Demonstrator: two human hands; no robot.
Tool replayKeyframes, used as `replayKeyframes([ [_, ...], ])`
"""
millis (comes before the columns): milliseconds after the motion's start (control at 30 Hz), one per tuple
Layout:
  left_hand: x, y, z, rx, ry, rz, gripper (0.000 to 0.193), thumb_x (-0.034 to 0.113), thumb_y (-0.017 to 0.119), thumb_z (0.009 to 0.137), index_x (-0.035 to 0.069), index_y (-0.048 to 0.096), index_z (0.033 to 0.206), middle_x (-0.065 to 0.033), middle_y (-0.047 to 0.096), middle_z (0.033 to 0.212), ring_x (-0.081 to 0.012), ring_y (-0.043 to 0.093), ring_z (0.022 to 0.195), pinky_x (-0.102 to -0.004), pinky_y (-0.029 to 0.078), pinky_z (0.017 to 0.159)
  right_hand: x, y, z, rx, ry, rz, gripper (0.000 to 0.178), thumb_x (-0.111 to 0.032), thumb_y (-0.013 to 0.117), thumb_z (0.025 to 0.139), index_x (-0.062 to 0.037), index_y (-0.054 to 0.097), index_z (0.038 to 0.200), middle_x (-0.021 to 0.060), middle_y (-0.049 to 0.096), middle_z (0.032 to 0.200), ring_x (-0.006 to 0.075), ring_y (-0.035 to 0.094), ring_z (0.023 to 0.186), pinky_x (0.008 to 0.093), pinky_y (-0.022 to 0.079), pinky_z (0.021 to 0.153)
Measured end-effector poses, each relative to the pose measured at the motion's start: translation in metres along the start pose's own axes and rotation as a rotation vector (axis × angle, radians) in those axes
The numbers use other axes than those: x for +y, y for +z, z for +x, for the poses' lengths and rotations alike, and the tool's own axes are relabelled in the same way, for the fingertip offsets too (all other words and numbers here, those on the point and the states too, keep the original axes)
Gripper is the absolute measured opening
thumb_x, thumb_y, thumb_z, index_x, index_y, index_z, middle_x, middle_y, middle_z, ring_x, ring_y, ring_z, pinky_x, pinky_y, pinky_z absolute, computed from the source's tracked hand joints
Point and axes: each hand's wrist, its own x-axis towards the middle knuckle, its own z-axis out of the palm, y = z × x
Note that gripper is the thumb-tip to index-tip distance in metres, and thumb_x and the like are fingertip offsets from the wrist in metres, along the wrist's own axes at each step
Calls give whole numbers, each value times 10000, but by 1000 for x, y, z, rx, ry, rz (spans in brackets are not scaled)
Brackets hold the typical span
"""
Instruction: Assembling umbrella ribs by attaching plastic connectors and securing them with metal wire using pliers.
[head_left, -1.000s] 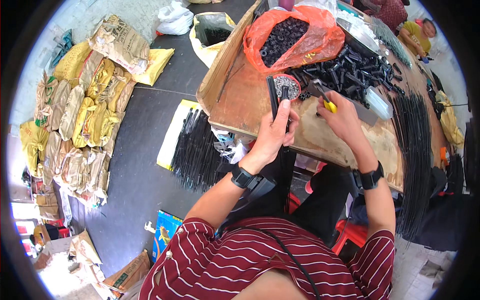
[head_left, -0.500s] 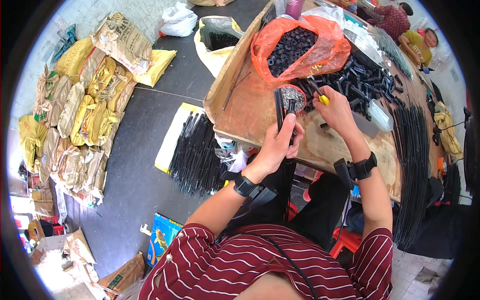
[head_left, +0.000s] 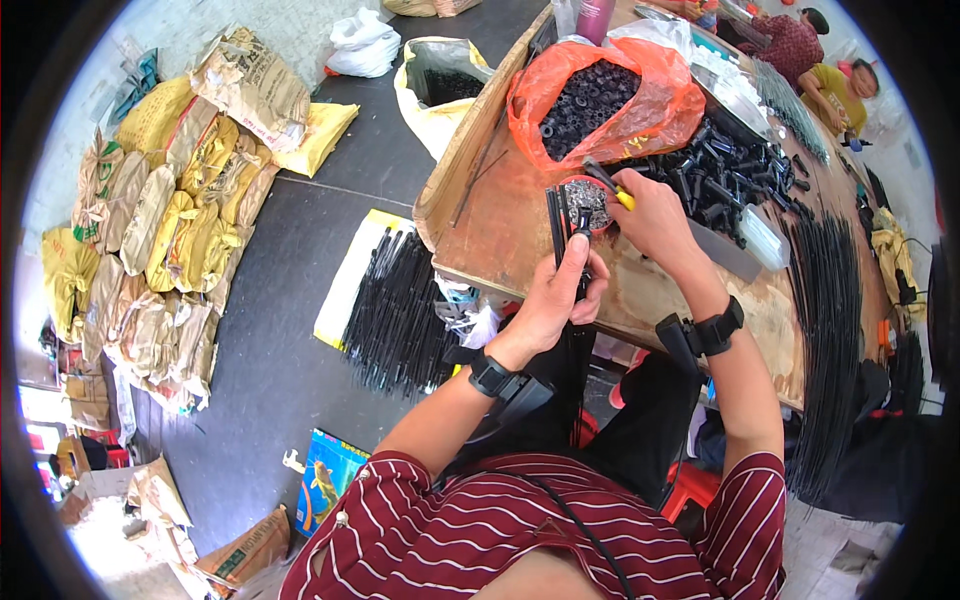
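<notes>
Upright in my left hand [head_left: 565,297] are a few thin black rods [head_left: 556,222], gripped with a short black tubular piece [head_left: 583,222] under the thumb. My right hand [head_left: 655,217] is closed around a small tool with a yellow and black handle [head_left: 624,199]; its dark end points left, over the small round red tub [head_left: 605,220]. Small silvery metal bits [head_left: 585,195] fill that tub, just behind the rod tops. The exact kind of the tool cannot be made out. My right-hand fingers are partly hidden behind the back of the hand.
An orange plastic bag [head_left: 668,105] of black rings and a heap of black tubular parts [head_left: 715,175] lie on the wooden table [head_left: 490,235]. Long black rods [head_left: 825,300] line its right side. Bundled rods [head_left: 395,310] and wrapped packages [head_left: 150,220] lie left. Other people sit far right.
My right hand has moved left with the yellow-handled tool, bringing its dark end over the tub near the rod tops. My left hand has barely shifted.
</notes>
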Motion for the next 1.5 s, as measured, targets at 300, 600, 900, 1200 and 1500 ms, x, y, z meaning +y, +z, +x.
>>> replayKeyframes([
  [300, -1, 2, 2, 1, -3, 0, 531, 536, 390, 960, 32, 500, 839, -21, 426, 605, -81, 342, 427, -234, 289, 414, 2, 17, 12, -33, -108, -140, 213, -90, 650, 752, -29, 592, 948, 205, 646, 800, 362, 637, 795, 458, 491, 713],
  [600, 0, 1, 2, -7, -5, -10, 516, 526, 386, 965, 38, 502, 844, -25, 434, 620, -79, 345, 434, -231, 298, 421, -4, 10, 13, -42, -13, -14, 159, -117, 645, 767, -47, 632, 910, 194, 652, 830, 377, 621, 816, 466, 476, 727],
  [900, -2, 0, 3, -40, -16, -14, 500, 503, 366, 980, 39, 497, 848, -20, 422, 619, -80, 345, 437, -231, 298, 425, 3, -15, -4, -126, 161, 620, 173, -48, 690, 772, -38, 599, 918, -2, 596, 813, 61, 529, 712, 225, 433, 638],
  [1200, -7, 13, 6, 34, 28, 92, 480, 497, 384, 978, 47, 525, 894, -3, 419, 618, -77, 373, 470, -228, 311, 451, -14, -44, -72, -110, 225, 832, 182, -1, 681, 784, -24, 593, 941, -18, 587, 813, 57, 535, 737, 224, 445, 661],
  [1500, -16, 45, 10, 29, 63, 149, 468, 479, 424, 971, 27, 543, 991, -27, 532, 823, -48, 386, 481, -218, 325, 464, -3, -56, -109, -74, 371, 876, 253, -75, 667, 818, -24, 590, 1053, 3, 594, 793, 68, 530, 672, 233, 438, 588],
])
